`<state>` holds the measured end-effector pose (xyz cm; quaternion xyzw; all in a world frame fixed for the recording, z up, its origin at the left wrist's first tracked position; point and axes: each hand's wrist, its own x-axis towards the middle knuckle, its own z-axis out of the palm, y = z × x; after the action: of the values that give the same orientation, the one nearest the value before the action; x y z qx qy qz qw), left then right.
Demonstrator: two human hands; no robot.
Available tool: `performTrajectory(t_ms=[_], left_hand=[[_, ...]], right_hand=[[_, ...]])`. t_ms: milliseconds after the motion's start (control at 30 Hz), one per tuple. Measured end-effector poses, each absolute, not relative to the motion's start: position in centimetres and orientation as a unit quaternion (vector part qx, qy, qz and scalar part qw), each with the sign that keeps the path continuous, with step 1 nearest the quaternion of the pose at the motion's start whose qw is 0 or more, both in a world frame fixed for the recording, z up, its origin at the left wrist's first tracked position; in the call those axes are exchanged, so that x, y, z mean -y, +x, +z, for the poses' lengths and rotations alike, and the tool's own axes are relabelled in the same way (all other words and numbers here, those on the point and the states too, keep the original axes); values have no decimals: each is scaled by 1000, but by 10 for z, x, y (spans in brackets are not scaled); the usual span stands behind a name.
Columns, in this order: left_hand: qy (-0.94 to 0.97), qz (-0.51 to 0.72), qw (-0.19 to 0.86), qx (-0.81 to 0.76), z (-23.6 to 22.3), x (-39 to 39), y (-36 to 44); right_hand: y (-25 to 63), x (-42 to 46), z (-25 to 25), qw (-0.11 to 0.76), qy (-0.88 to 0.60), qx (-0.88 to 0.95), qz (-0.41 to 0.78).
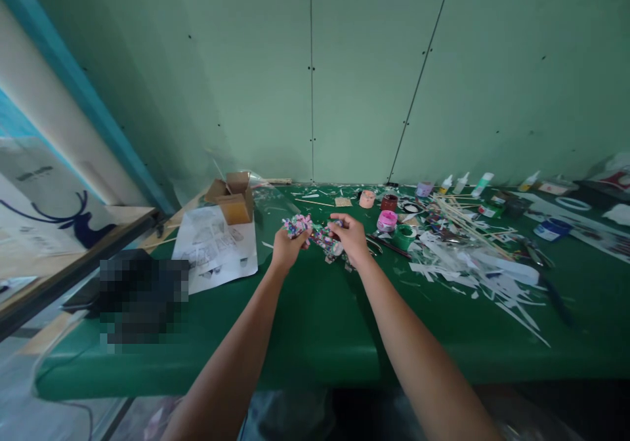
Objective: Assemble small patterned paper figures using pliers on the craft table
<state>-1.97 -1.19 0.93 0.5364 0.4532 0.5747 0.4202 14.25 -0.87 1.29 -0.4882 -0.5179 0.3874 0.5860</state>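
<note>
Near the middle of the green-covered table (305, 323), my left hand (287, 249) is closed around a clump of small multicoloured pieces (298, 224), mostly pink, white, blue and green. What exactly they are is too small to make out. My right hand (352, 237) is beside it, thumb and fingers bent together at the right end of a similar colourful bundle (322, 235) that lies between the hands. Whether the two clumps are one object I cannot tell. Below the right fingers are some pale small bits (329, 258), partly hidden by the hand.
Pink (387, 220), green (404, 236) and dark red (389, 203) paint jars stand right of my hands. Beyond them lie thin wooden sticks (472, 221) and white paper strips (467, 267). On the left are a small cardboard box (236, 206) and printed sheets (216, 247).
</note>
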Motion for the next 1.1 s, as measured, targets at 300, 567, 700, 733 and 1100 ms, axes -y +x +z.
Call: performTrajectory(t_ms=[300, 567, 700, 733, 1100], left_hand=[[518, 554, 330, -562, 0, 1, -35], [596, 407, 94, -685, -1, 10, -42], [608, 396, -11, -688, 4, 17, -34], [614, 401, -25, -680, 5, 18, -32], [766, 360, 41, -531, -5, 13, -25]], right_hand=[[178, 3, 14, 541, -604, 565, 150], [202, 10, 12, 325, -725, 603, 70], [196, 14, 8, 228, -704, 665, 103], [194, 16, 8, 208, -707, 668, 103], [183, 20, 17, 190, -708, 676, 68]])
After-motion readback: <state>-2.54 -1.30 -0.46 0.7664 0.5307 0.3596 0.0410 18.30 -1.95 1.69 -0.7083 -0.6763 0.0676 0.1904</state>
